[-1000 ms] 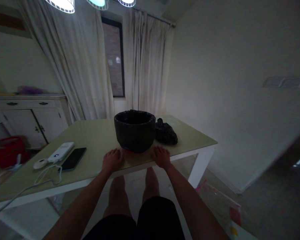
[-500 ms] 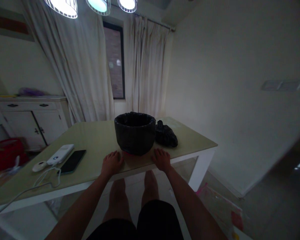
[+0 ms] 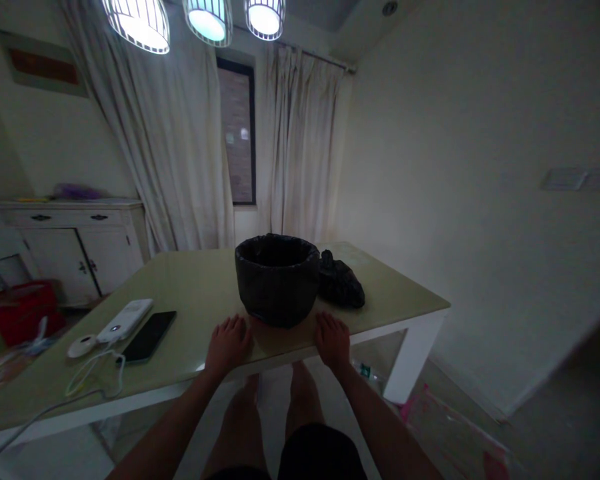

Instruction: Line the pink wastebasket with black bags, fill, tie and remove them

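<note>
Resting hands: the left hand and the right hand lie flat on the table, palms down, fingers spread, holding nothing.
Bin: a small round bin lined with a black trash bag stands on the table between the two hands, at 12 o'clock from them, near the front edge.
Touching: the fingertips stop just beside the bin's bottom; I cannot tell if they touch it.
How it feels: it looks light and open on top. The bag is thin, soft and slippery, so it may slide.
Where to hold: take the stiff sides, at 9 and 3 o'clock.
Other bag: a tied black bag sits against the bin at 3 o'clock.
Far left: a white power bank, a black phone and a white cable lie at 9 o'clock.
</note>
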Demonstrator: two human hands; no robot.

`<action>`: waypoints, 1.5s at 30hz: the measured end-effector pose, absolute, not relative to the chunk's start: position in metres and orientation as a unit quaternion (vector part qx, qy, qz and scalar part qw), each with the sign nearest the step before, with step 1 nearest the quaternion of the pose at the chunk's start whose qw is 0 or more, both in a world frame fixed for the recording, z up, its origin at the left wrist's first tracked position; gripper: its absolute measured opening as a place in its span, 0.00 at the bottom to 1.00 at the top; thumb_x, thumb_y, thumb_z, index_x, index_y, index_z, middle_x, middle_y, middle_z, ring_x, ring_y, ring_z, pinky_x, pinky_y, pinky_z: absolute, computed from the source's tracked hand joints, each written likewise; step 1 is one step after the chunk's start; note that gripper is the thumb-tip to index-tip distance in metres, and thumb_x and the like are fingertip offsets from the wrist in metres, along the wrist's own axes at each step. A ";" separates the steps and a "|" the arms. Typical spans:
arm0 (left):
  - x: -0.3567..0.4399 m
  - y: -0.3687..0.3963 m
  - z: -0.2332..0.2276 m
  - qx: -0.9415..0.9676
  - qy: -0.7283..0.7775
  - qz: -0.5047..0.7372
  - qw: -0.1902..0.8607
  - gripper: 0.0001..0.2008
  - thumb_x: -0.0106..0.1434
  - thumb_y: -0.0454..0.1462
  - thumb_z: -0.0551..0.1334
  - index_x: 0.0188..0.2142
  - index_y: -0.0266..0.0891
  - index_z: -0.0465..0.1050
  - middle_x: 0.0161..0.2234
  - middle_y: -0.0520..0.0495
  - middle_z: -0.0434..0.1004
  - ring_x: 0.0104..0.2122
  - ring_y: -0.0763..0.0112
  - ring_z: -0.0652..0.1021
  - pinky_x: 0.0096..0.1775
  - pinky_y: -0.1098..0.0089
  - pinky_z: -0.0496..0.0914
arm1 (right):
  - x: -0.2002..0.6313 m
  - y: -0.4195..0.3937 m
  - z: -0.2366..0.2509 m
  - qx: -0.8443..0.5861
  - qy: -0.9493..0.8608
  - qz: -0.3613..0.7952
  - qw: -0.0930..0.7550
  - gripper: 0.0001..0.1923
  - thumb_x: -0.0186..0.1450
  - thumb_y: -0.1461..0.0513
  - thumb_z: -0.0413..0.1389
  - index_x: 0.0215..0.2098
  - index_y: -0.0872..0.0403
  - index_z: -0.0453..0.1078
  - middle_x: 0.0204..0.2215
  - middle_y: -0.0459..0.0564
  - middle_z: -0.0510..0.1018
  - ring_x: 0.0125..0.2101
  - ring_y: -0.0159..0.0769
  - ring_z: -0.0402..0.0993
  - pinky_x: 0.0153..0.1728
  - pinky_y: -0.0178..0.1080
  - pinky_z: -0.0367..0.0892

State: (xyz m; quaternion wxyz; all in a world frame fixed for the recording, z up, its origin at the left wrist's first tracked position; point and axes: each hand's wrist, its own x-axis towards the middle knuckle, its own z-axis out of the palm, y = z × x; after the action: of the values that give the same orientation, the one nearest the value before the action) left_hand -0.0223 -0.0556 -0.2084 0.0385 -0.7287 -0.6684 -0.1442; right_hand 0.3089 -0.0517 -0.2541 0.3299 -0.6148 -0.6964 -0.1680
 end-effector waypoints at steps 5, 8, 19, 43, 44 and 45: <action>-0.027 -0.058 -0.221 -0.735 -0.655 -0.167 0.053 0.24 0.77 0.42 0.50 0.63 0.36 0.78 0.69 0.35 0.75 0.70 0.47 0.73 0.69 0.49 0.65 | 0.313 -0.048 -0.265 -0.545 -0.686 -0.262 0.404 0.22 0.79 0.64 0.45 0.57 0.58 0.80 0.55 0.54 0.86 0.56 0.41 0.81 0.60 0.44 0.60; -0.033 -0.053 -0.233 -0.738 -0.618 -0.267 0.043 0.21 0.75 0.41 0.53 0.60 0.39 0.79 0.64 0.36 0.80 0.65 0.49 0.78 0.66 0.51 0.70 | 0.313 -0.049 -0.263 -0.526 -0.684 -0.293 0.412 0.23 0.79 0.64 0.44 0.56 0.59 0.80 0.55 0.55 0.86 0.54 0.41 0.82 0.59 0.44 0.62; -0.009 -0.055 -0.059 -0.702 -0.414 -0.566 0.126 0.16 0.77 0.37 0.60 0.61 0.45 0.73 0.58 0.39 0.77 0.59 0.54 0.75 0.60 0.51 0.68 | 0.319 -0.047 -0.269 -0.485 -0.697 -0.299 0.436 0.20 0.78 0.64 0.46 0.60 0.56 0.77 0.54 0.54 0.86 0.53 0.40 0.83 0.57 0.45 0.64; 0.030 0.047 0.123 -0.778 -0.381 -0.457 -0.202 0.18 0.73 0.53 0.58 0.36 0.42 0.73 0.26 0.53 0.73 0.28 0.68 0.72 0.30 0.70 0.64 | 0.320 -0.051 -0.264 -0.488 -0.695 -0.290 0.440 0.20 0.77 0.65 0.47 0.58 0.54 0.78 0.52 0.52 0.88 0.49 0.37 0.85 0.54 0.43 0.68; 0.030 0.054 0.124 -0.796 -0.373 -0.418 -0.230 0.19 0.72 0.54 0.59 0.35 0.42 0.72 0.25 0.53 0.72 0.27 0.68 0.71 0.29 0.70 0.63 | 0.320 -0.052 -0.263 -0.490 -0.698 -0.284 0.439 0.20 0.77 0.65 0.47 0.59 0.54 0.78 0.52 0.52 0.87 0.50 0.37 0.85 0.54 0.43 0.68; 0.031 0.061 0.123 -0.817 -0.360 -0.363 -0.266 0.20 0.71 0.55 0.59 0.34 0.43 0.72 0.25 0.53 0.71 0.27 0.68 0.71 0.28 0.70 0.63 | 0.320 -0.053 -0.263 -0.491 -0.699 -0.280 0.438 0.20 0.77 0.65 0.47 0.59 0.54 0.77 0.53 0.52 0.87 0.50 0.38 0.85 0.54 0.43 0.68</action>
State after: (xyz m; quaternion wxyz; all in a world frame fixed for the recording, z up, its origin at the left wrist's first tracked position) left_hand 0.0307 0.0605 0.1227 -0.2658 -0.8173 -0.3596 -0.3633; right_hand 0.3199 -0.0526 -0.2634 0.4381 -0.4911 -0.6989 -0.2800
